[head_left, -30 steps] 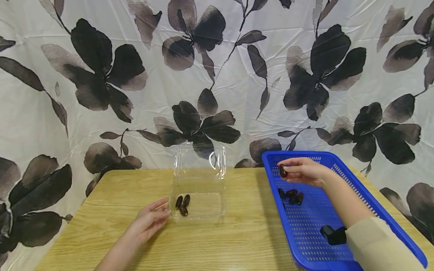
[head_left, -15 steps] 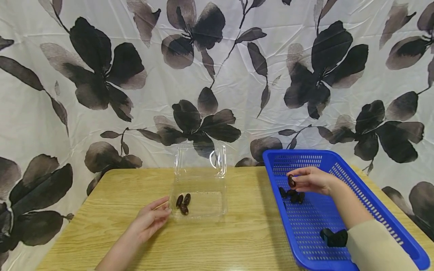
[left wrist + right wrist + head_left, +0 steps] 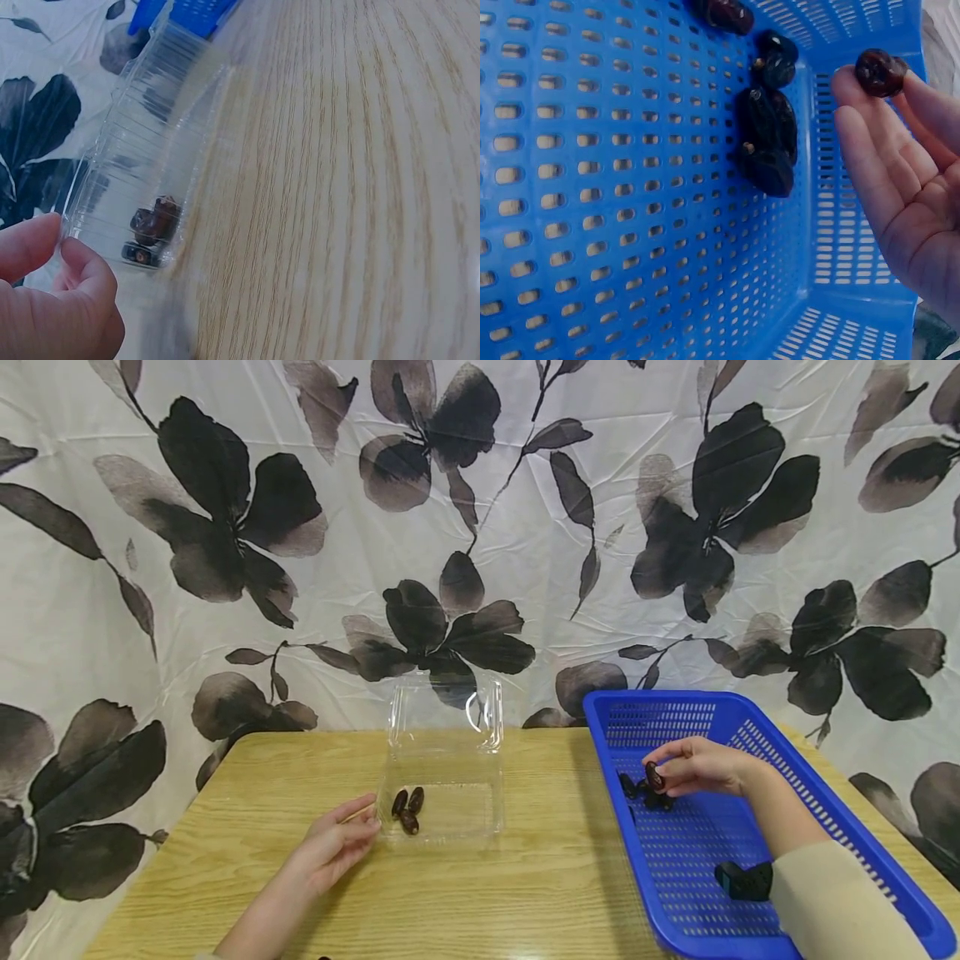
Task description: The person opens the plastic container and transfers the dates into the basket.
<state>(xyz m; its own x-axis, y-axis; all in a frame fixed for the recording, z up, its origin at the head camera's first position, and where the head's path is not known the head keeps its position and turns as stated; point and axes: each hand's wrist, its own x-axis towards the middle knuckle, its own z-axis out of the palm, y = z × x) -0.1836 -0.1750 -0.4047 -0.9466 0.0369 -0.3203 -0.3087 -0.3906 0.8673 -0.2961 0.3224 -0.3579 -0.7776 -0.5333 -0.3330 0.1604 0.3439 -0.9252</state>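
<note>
Over the blue basket (image 3: 633, 860), my right hand (image 3: 708, 767) pinches a dark brown date (image 3: 880, 73) between thumb and fingertips. Below it, several more dates (image 3: 769, 142) lie on the basket floor near its wall. My left hand (image 3: 337, 843) pinches the left rim of a clear plastic clamshell container (image 3: 457, 814) between thumb and finger, as the left wrist view shows. Its lid (image 3: 446, 718) stands raised at the back. Inside the container, 3 dates (image 3: 408, 822) are grouped on the left side.
The container and basket sit apart on a wood-grain table (image 3: 547, 860). A floral curtain (image 3: 562, 527) hangs right behind the table's back edge. A black device (image 3: 742, 881) shows by the right sleeve, over the basket.
My right hand has moved down and slightly right with the date, closer to the dates in the basket. My left hand has stayed at the container's rim.
</note>
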